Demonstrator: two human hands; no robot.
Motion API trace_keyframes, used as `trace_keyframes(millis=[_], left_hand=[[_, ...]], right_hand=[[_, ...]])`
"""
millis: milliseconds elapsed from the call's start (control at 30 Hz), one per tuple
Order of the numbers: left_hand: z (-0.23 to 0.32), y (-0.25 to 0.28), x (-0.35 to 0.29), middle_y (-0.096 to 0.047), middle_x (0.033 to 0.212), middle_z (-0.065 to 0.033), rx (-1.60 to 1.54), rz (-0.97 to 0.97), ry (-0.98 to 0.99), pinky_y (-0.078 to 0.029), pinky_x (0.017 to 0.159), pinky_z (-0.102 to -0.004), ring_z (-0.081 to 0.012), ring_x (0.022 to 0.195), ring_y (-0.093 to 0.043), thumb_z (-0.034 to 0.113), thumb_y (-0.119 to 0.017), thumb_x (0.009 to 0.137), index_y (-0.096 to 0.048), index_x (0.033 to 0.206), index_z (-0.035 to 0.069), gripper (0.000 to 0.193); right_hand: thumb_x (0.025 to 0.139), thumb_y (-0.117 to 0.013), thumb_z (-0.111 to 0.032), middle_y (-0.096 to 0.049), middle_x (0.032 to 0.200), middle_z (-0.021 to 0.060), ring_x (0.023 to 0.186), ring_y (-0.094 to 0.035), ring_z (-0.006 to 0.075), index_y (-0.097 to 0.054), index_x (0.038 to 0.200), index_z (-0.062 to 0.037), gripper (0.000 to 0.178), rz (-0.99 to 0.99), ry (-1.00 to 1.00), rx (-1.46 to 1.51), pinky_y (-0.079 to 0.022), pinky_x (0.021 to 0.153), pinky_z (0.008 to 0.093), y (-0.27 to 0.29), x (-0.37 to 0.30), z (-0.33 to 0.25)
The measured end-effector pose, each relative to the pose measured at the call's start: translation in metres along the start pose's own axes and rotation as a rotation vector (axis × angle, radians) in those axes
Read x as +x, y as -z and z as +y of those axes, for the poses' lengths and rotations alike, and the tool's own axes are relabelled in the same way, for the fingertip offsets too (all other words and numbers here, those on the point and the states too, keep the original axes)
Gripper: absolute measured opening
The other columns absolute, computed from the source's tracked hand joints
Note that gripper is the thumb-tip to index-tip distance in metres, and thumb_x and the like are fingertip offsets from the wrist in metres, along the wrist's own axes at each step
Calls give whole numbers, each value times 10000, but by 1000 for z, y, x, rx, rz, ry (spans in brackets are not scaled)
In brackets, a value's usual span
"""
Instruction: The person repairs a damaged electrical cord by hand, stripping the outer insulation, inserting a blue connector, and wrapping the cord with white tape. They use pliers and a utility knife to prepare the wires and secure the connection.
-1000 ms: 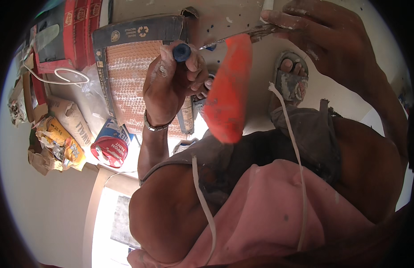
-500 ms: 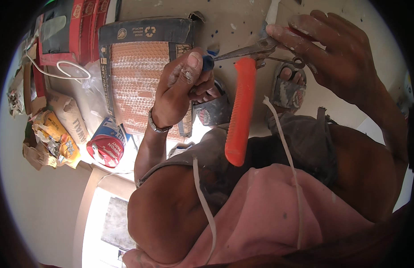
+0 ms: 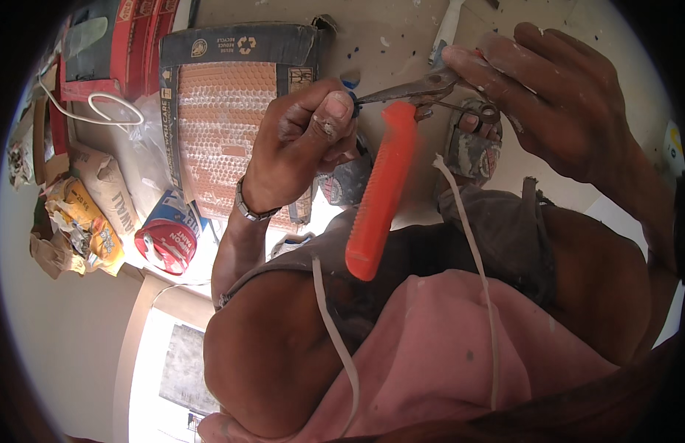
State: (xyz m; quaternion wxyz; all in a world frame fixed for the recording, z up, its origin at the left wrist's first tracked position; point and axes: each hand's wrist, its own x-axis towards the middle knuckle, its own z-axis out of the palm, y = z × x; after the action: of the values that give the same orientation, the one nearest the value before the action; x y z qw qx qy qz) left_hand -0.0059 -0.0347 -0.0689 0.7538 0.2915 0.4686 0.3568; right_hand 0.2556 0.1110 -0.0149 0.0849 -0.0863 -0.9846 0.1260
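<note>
A pair of snips (image 3: 409,90) with dark, narrow jaws and a wire spring spans the gap between my hands. One red-orange handle (image 3: 381,196) swings down free toward my lap. My right hand (image 3: 556,96) is closed at the other handle, mostly hidden behind the fingers. The jaws point left and reach my left hand (image 3: 305,136), which pinches a small blue piece (image 3: 354,105) between thumb and fingers at the tips. Little of that piece shows, so its kind is unclear. Pale dust coats both hands.
A cardboard box with bubble wrap (image 3: 228,140) lies left of my feet. Beyond it are red boxes (image 3: 139,52), a white cable (image 3: 117,107), a paint can (image 3: 166,232) and paper sacks (image 3: 98,177). A pale-handled tool (image 3: 447,33) and blue specks lie on the floor.
The free red-orange handle has swung down and left, its lower end blurring slightly. The blue piece shows less beside my left thumb. Both hands keep their hold.
</note>
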Motion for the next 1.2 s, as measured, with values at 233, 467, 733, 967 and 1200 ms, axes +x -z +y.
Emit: trace_keyframes(millis=[233, 467, 733, 967, 1200], left_hand=[[-11, 8, -2, -623, 832, -84, -48, -9, -263, -534, 588, -257, -118, 711, -635, 255, -590, 1034, -582, 1011, -22, 278], [-1, 4, 4, -661, 808, -116, 701, 220, -732, -519, 589, -289, -189, 742, -665, 237, -680, 946, -635, 1092, -31, 308], [22, -2, -1, -656, 781, -105, 990, 227, -689, -533, 656, -325, -201, 702, -644, 156, -778, 876, -666, 902, -38, 225], [21, -2, -12, -403, 628, 4, -212, 74, 164, -288, 438, -269, -103, 479, -353, 457, -416, 1065, -532, 816, 56, 486], [10, -21, -6, -553, 762, -32, -13, 407, -180, -401, 477, -222, -102, 625, -513, 438, -457, 1072, -632, 1094, 14, 459]], right_hand=[[826, -761, -6, -626, 784, 71, 615, -576, 184, -668, 879, 32, 113, -36, -245, 682, -469, 531, 313, -10, 5, -3], [905, -737, -300, -545, 579, 30, 470, -453, 76, -667, 771, 34, 366, -727, -1040, 1661, -320, 417, 257, 5, 11, -3], [885, -755, -255, -596, 626, 49, 523, -529, 109, -708, 843, 17, 280, -414, -769, 1063, -379, 463, 267, 10, 7, -10], [826, -776, -106, -644, 758, 75, 583, -584, 166, -727, 945, -39, 144, 309, -46, 193, -421, 482, 266, -23, 4, -1], [838, -727, -141, -644, 829, 38, 542, -552, 154, -703, 906, -65, 105, 133, -13, 280, -402, 400, 286, -24, -3, 18]])
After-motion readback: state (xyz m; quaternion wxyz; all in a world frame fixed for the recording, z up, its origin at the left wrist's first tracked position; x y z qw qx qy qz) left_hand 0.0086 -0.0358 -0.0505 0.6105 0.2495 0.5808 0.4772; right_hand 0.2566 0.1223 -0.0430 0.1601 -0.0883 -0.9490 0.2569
